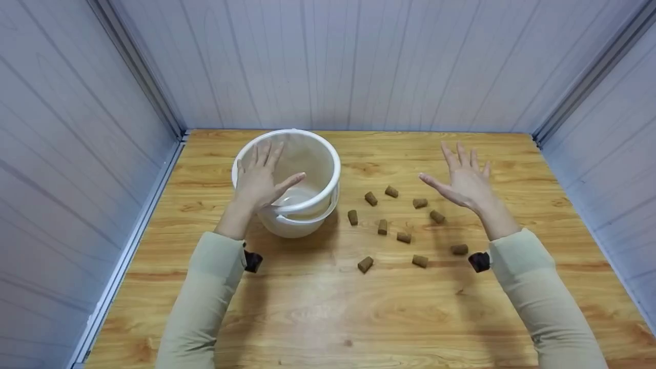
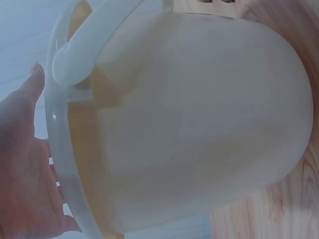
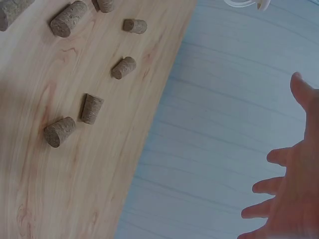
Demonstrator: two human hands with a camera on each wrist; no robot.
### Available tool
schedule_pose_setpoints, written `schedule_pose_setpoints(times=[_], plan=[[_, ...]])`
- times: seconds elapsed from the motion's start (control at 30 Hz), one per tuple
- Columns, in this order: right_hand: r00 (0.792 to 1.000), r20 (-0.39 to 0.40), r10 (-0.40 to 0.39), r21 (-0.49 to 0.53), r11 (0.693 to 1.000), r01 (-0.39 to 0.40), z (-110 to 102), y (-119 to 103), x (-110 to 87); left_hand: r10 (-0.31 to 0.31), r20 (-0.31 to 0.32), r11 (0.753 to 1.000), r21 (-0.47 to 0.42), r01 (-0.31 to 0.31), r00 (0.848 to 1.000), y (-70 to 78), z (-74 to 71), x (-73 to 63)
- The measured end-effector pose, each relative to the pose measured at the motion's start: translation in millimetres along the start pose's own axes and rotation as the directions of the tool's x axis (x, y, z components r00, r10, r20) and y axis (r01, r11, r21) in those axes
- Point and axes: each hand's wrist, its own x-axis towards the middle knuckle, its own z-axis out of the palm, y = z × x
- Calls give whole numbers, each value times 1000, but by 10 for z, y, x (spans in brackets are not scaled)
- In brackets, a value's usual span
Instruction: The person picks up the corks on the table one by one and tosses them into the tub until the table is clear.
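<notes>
A white plastic bucket (image 1: pixel 333 177) with its handle folded down stands on the left half of the wooden table. Over its near left rim hovers my left hand (image 1: pixel 258 182), palm down, fingers spread and holding nothing. The left wrist view shows the bucket's side (image 2: pixel 199 114) up close, with the hand (image 2: pixel 30 169) beyond the rim. To the right, my right hand (image 1: pixel 467 182) is held above the table with fingers spread, also holding nothing. Several tapered brown corks (image 1: pixel 383 227) lie scattered between bucket and right hand; some corks (image 3: pixel 92 108) appear in the right wrist view.
Pale panelled walls enclose the wooden table (image 1: pixel 318 318) at the back (image 1: pixel 328 66), left (image 1: pixel 66 154) and right. Dark wrist cameras sit under both sleeves. The nearest cork (image 1: pixel 365 264) to the table's front lies right of the bucket.
</notes>
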Motion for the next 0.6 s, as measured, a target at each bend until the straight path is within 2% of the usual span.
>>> schedule_pose_setpoints(times=[0.3, 0.43, 0.6], plan=[[999, -40, 17, 34, 999, -16, 58, 86, -40, -37, -24, 999, 17, 37, 999, -72, -14, 7], [999, -51, 10, 45, 999, -8, 105, 138, -80, -51, -55, 999, -9, 51, 997, -134, -3, -11], [998, -61, 4, 52, 999, -1, 180, 236, -124, -98, -101, 994, -56, 93, 990, -224, 9, -28]])
